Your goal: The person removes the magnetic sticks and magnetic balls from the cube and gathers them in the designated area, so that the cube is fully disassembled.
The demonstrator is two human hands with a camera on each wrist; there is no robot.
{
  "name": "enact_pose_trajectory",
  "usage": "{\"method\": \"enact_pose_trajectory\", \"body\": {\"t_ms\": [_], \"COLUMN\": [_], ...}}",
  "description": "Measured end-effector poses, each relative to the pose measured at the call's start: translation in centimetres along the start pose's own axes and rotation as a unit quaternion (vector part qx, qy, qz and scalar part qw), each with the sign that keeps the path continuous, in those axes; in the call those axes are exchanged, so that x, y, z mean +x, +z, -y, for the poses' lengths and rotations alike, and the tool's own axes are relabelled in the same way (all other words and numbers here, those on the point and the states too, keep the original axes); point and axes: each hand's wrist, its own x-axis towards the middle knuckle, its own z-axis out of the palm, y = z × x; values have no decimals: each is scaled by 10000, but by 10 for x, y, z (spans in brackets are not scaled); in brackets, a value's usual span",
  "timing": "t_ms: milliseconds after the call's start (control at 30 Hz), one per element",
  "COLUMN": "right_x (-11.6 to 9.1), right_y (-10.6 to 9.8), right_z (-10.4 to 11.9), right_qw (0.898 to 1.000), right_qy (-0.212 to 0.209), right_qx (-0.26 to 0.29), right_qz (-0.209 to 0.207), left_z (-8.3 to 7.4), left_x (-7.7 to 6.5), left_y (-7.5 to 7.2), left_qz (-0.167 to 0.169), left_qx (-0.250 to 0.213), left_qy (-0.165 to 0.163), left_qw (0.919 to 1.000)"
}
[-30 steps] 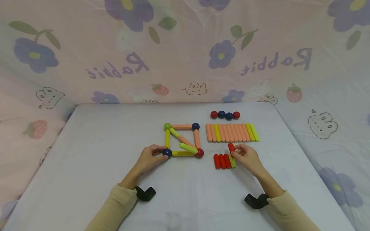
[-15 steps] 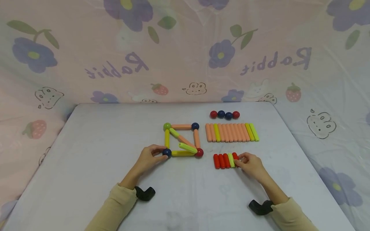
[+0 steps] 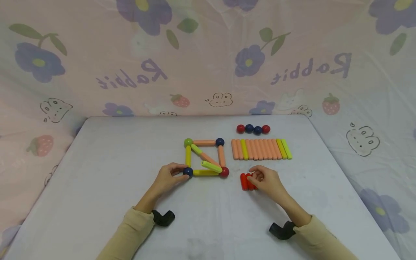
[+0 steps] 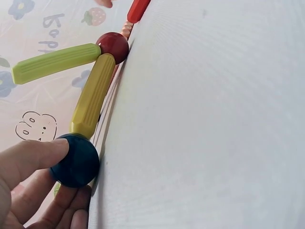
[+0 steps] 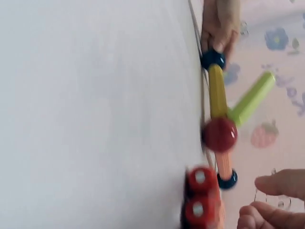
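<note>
In the head view my left hand (image 3: 168, 178) pinches the dark blue ball (image 3: 188, 172) at the near left corner of a square made of rods and balls. A yellow rod (image 3: 206, 172) runs from that ball to a red ball (image 3: 224, 172). From the red ball a light green rod (image 4: 55, 63) sticks up at a slant in the left wrist view. My right hand (image 3: 268, 182) hovers over a row of short red rods (image 3: 243, 181) and hides part of it. In the right wrist view its thumb (image 5: 281, 183) and fingers stand apart with nothing between them.
Behind the right hand lies a row of longer pink, yellow and green rods (image 3: 260, 149). Farther back, red and blue balls (image 3: 249, 129) stand in a line. A green ball (image 3: 188, 142) marks the square's far left corner. Patterned cloth (image 3: 208, 54) hangs behind the table.
My right hand set a red rod down at the right end of the short row, let it go, and moved left over the row. The left hand stays on the blue ball.
</note>
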Motion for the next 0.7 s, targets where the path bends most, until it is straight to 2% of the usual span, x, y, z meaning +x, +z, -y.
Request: {"method": "enact_pose_trajectory", "body": {"t_ms": [167,300,433,700], "right_x": [10,19,26,35], "right_y": [27,43,54,64], "right_z": [17,29,40,48], "right_qw": [9977,9949,9929,9919], "right_qy": [-665,-1003,-1147,-1121], "right_qx": [100,-123,-320,-590], "right_qz": [-29,-51,-69,24], "left_z": [1,1,1,0], "left_x": [1,1,1,1], "left_y": [0,0,1,-1], "left_qz": [24,21,35,34], "left_qx": [-63,-52,13,-36], "left_qy": [-20,-22,20,-72], "left_qw": [10000,10000,10000,10000]}}
